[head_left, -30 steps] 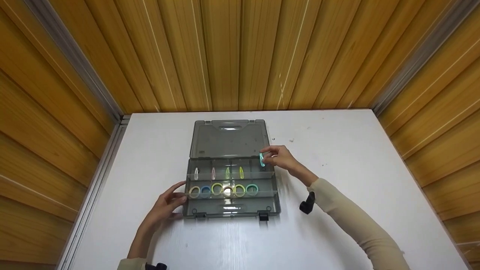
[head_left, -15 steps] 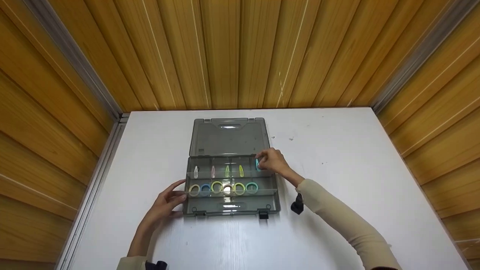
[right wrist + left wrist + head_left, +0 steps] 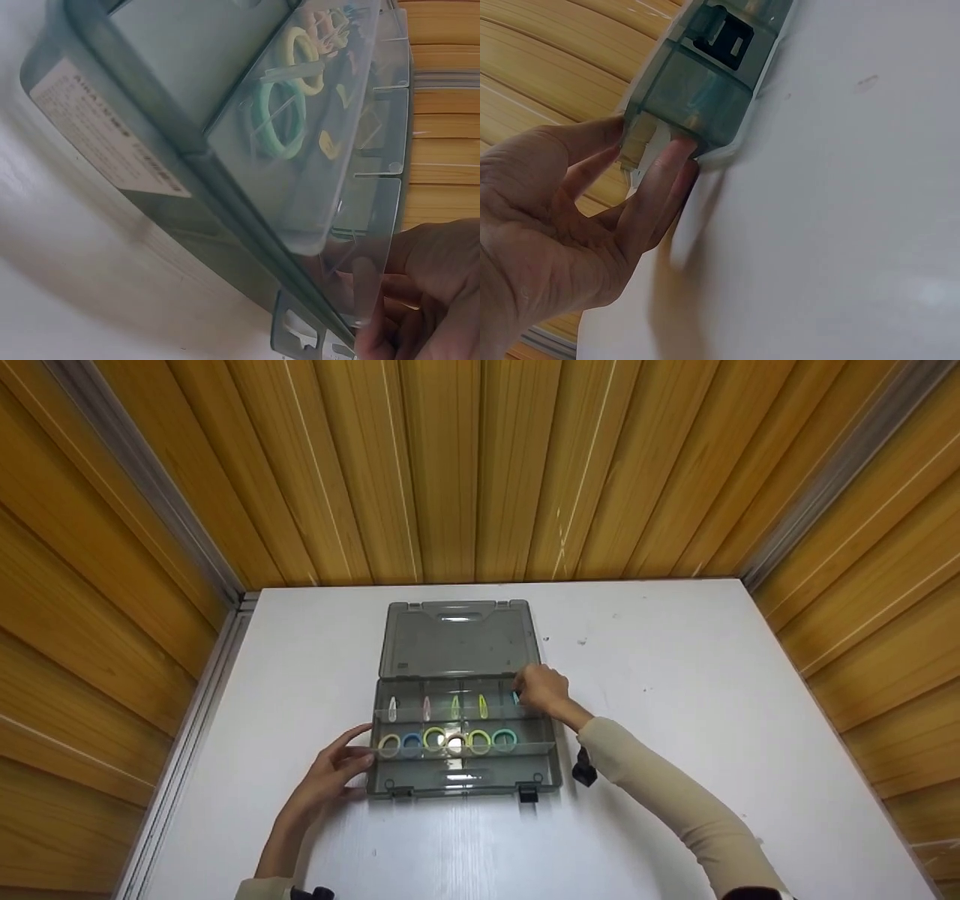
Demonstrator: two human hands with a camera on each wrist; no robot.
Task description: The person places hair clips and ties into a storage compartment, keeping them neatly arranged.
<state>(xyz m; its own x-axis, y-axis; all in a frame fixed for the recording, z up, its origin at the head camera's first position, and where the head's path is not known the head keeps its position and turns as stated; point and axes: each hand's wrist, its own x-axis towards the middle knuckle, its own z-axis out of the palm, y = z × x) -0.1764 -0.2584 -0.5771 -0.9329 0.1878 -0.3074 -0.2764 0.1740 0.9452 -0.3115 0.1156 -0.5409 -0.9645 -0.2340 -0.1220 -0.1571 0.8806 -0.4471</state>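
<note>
A grey see-through compartment box (image 3: pixel 465 788) lies with its lid (image 3: pixel 460 641) folded back. My right hand (image 3: pixel 544 688) pinches a teal snap hair clip (image 3: pixel 515 697) at the right end of the back divider, with most of the clip hidden by the fingers. Along that divider stand a white clip (image 3: pixel 392 709), a pink clip (image 3: pixel 427 707), and a green (image 3: pixel 455 706) and a yellow clip (image 3: pixel 483 706). Several pastel hair ties, among them a teal one (image 3: pixel 505 739), line the front divider. My left hand (image 3: pixel 562 225) rests extended fingertips against the box's left end.
The box stands on a white table (image 3: pixel 652 660), with wood-look panel walls (image 3: pixel 480 472) behind and at the sides. A dark latch (image 3: pixel 528 795) juts from the box's front edge. A printed label (image 3: pixel 105 135) is on its outer wall.
My right hand has moved down and slightly left with the teal hair clip, from above the back right compartment to the divider. The left hand has stayed at the box's side.
</note>
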